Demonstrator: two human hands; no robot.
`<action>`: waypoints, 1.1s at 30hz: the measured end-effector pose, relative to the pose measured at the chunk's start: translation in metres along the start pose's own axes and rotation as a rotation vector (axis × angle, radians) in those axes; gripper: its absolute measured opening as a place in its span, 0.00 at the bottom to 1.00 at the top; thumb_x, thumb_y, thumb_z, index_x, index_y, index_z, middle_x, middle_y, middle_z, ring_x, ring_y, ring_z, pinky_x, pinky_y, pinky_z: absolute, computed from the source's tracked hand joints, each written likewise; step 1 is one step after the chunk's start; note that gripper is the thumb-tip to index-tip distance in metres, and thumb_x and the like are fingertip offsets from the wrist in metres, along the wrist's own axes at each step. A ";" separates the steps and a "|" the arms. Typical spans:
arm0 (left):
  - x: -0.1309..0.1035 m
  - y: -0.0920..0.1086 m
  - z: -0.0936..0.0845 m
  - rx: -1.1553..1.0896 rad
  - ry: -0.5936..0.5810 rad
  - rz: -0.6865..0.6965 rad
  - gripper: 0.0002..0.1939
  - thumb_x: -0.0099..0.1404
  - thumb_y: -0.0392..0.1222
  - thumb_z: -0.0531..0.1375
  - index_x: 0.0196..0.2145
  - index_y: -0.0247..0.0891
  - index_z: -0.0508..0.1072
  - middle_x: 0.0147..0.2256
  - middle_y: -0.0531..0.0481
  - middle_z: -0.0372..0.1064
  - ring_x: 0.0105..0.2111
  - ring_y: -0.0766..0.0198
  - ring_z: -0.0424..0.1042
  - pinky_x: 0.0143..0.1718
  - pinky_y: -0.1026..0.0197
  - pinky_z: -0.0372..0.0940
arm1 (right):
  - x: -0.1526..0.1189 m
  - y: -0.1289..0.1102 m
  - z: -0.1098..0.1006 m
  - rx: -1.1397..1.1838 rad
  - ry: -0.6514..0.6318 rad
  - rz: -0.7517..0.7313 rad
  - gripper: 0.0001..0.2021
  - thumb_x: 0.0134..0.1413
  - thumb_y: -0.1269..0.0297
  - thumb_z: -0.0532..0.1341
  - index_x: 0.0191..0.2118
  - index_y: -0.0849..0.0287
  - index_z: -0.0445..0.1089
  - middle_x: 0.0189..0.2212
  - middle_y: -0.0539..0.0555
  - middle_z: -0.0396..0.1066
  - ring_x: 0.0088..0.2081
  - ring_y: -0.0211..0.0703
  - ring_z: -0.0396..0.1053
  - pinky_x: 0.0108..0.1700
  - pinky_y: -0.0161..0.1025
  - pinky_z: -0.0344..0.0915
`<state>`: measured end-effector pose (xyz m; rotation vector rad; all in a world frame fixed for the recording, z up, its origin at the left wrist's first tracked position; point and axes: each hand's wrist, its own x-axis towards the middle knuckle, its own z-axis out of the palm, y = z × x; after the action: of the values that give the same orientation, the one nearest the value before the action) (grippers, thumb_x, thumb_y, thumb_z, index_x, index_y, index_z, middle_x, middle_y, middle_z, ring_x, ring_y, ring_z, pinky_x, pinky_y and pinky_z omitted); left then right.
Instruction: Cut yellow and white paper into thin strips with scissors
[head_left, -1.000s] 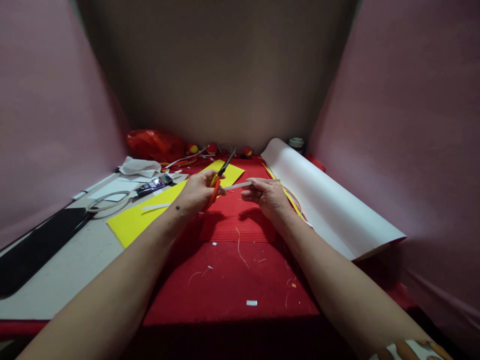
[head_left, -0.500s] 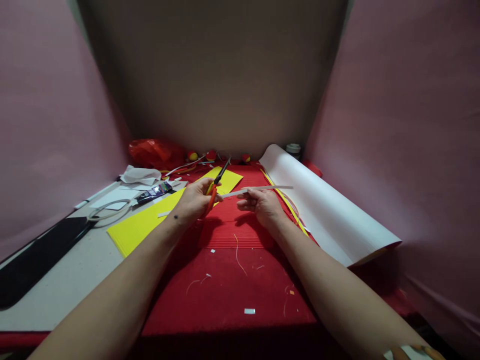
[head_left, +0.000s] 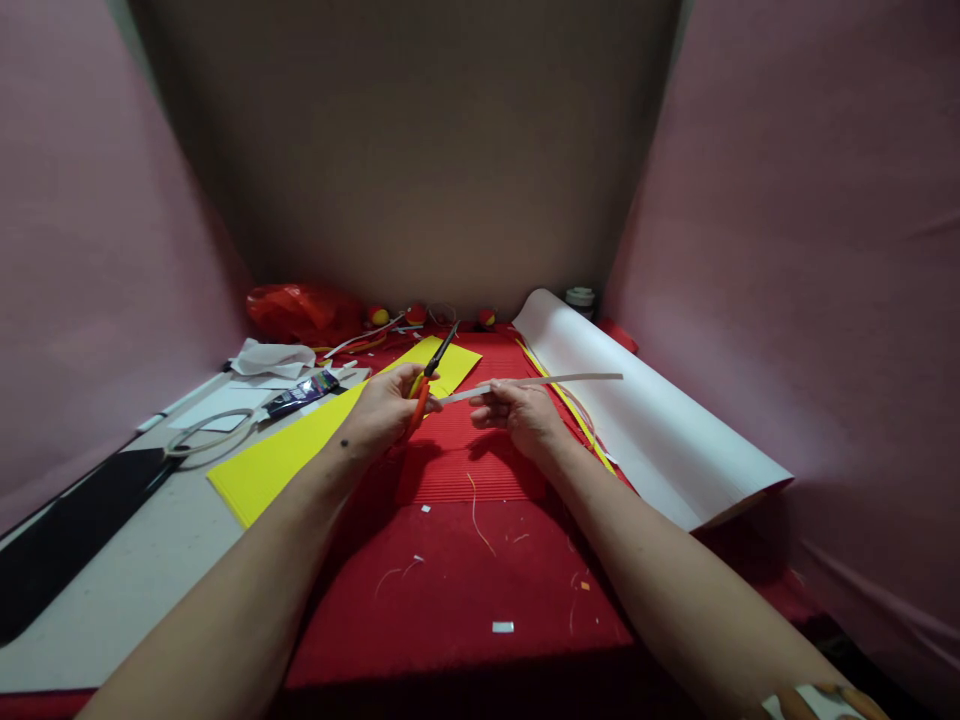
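My left hand is closed on a pair of scissors with orange-and-yellow handles, their dark blades pointing up and away. A thin pale strip runs from beside the fingers of my left hand through the pinched fingers of my right hand, and its free end sticks out to the right. Below both hands lies a red ribbed sheet. A yellow sheet lies partly under my left hand and forearm.
A large white roll lies at the right. At the left are a grey board, a black item and a coiled loop. A red plastic bag and small red-yellow balls sit at the back.
More of the pale strip now extends to the right beyond my right hand. The view has shifted slightly; both hands keep nearly the same position.
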<state>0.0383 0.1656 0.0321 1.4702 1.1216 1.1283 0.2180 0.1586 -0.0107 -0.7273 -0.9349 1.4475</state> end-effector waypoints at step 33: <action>0.011 -0.011 -0.025 0.019 0.041 -0.031 0.25 0.39 0.33 0.65 0.38 0.35 0.67 0.18 0.58 0.62 0.13 0.75 0.55 0.14 0.70 0.47 | 0.000 -0.016 -0.007 0.029 0.099 -0.038 0.06 0.47 0.68 0.58 0.32 0.64 0.68 0.20 0.53 0.72 0.19 0.38 0.68 0.24 0.36 0.67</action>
<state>0.0145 0.1816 0.0263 1.4455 1.1826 1.1332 0.2317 0.1594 0.0005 -0.7488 -0.8457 1.3769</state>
